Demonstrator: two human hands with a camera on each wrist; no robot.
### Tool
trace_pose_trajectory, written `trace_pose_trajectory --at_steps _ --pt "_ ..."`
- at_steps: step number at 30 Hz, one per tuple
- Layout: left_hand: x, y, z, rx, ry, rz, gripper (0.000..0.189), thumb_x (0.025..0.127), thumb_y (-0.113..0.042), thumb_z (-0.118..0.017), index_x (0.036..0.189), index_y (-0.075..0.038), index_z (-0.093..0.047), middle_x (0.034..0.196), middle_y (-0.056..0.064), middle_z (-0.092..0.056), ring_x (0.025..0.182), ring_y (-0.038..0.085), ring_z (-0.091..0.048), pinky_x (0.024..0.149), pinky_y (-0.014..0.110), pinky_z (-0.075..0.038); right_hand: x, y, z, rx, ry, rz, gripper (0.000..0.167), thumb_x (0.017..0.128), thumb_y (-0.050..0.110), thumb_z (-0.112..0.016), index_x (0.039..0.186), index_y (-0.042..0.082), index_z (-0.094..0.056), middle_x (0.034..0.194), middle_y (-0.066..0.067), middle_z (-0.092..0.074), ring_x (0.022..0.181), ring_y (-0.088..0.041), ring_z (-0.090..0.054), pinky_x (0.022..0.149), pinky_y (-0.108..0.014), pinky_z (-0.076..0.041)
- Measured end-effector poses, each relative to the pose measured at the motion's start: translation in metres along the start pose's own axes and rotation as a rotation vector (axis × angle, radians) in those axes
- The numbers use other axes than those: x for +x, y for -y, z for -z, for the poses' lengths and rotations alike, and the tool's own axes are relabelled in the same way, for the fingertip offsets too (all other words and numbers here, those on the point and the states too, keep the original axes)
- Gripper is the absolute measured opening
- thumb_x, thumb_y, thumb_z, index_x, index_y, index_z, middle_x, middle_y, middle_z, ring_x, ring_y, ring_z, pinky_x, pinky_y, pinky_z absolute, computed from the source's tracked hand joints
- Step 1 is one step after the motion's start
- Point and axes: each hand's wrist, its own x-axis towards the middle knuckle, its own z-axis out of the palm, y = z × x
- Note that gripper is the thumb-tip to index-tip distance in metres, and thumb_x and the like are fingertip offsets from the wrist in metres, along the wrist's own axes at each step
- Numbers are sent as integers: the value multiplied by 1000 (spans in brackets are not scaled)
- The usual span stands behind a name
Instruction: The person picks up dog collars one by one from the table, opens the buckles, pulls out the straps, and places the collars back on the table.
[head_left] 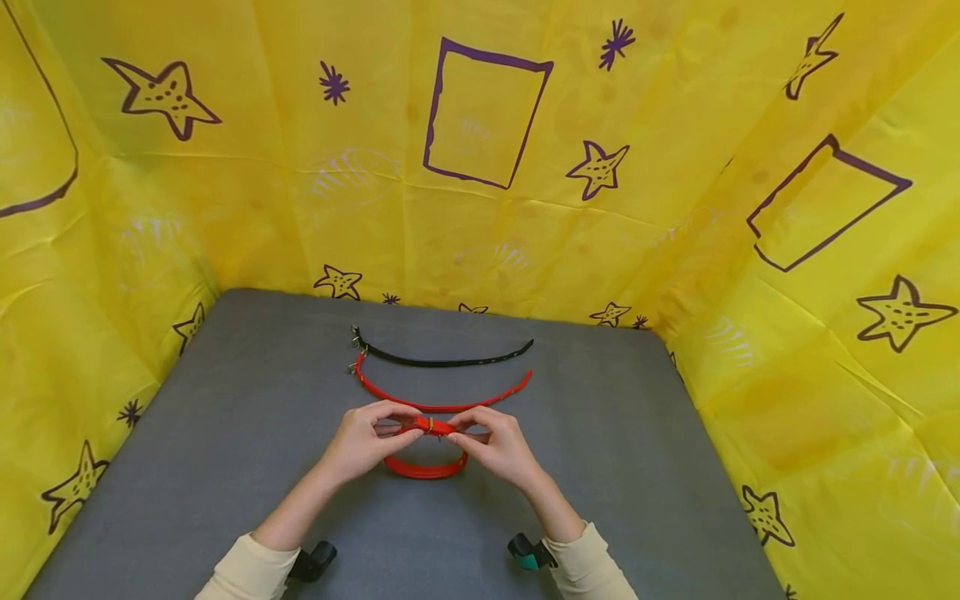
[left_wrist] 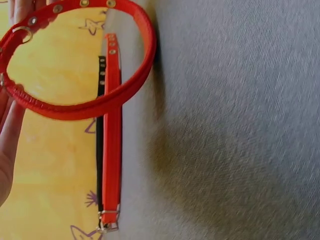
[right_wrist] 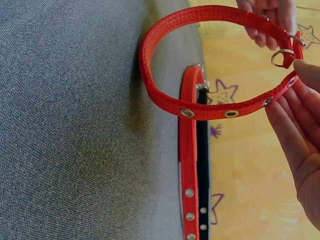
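Note:
Both hands hold a red collar (head_left: 425, 471) bent into a loop, its buckle side toward the far end of the table. The left hand (head_left: 367, 442) pinches it left of the buckle; the right hand (head_left: 495, 442) pinches the strap with metal eyelets on the right. In the right wrist view the collar (right_wrist: 165, 100) shows its buckle and a D-ring between the two hands. Beyond the hands, a second red collar (head_left: 442, 408) lies stretched out, and behind it a black collar (head_left: 435, 363). Their buckles are at the left ends.
The grey table (head_left: 600, 467) is bordered by yellow cloth walls (head_left: 300, 208) with purple stars and frames at the back and both sides. Dark wrist devices (head_left: 313, 562) sit under the cream sleeves (head_left: 251, 568).

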Motion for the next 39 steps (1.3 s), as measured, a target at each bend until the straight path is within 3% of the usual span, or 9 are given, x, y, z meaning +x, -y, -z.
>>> trace_pose_trajectory --at_steps 5,10,16,18,24,28,34,39 --pt "2 -5 4 72 53 -24 24 77 -26 -84 99 -21 -75 91 -10 -69 83 11 -67 74 30 -58 -1 -16 0 4 9 -13 14 88 11 -73 102 12 -70 98 0 -68 92 -14 -66 72 -25 -57" --pt "3 -6 6 119 83 -35 20 78 -27 -83 95 -21 -76 86 -11 -68 79 8 -64 71 27 -57 0 -10 1 18 19 16 13 89 13 -72 102 11 -70 99 -1 -67 92 -14 -66 72 -25 -57" --pt "2 -5 7 102 68 -29 21 79 -27 -83 96 -17 -76 86 -10 -70 77 6 -65 69 23 -56 -2 -6 3 13 11 8 12 89 12 -72 101 10 -70 97 -2 -67 89 -15 -67 71 -27 -57" --pt "2 -5 8 96 56 -41 21 79 -26 -83 96 -16 -77 85 -10 -70 75 5 -65 68 24 -56 -3 -17 3 16 10 1 14 90 18 -72 103 15 -71 98 3 -67 89 -12 -66 71 -27 -57" --pt "0 0 9 87 30 -66 21 77 -25 -84 95 -17 -77 83 -10 -71 74 5 -66 66 24 -57 -5 -18 4 4 -3 -19 14 88 11 -73 102 15 -71 97 2 -67 86 -14 -67 69 -26 -57" --pt "0 4 10 72 -5 -33 21 76 -24 -85 95 -16 -78 83 -8 -71 73 6 -67 65 24 -56 -6 -11 7 -23 -37 -26 13 87 5 -73 100 9 -71 95 -3 -68 83 -17 -67 68 -25 -57" --pt "-1 7 15 8 -75 65 23 75 -22 -86 94 -12 -78 82 -2 -72 72 11 -69 65 25 -57 -7 10 16 -25 -96 -69 12 87 0 -71 99 -1 -70 94 -13 -68 84 -20 -66 68 -25 -57" --pt "-4 10 20 1 -133 129 24 76 -26 -85 96 -14 -78 84 -2 -73 72 13 -69 65 25 -56 -12 -13 17 -13 -162 -158 13 87 6 -73 100 7 -72 95 -6 -70 87 -18 -65 69 -26 -57"
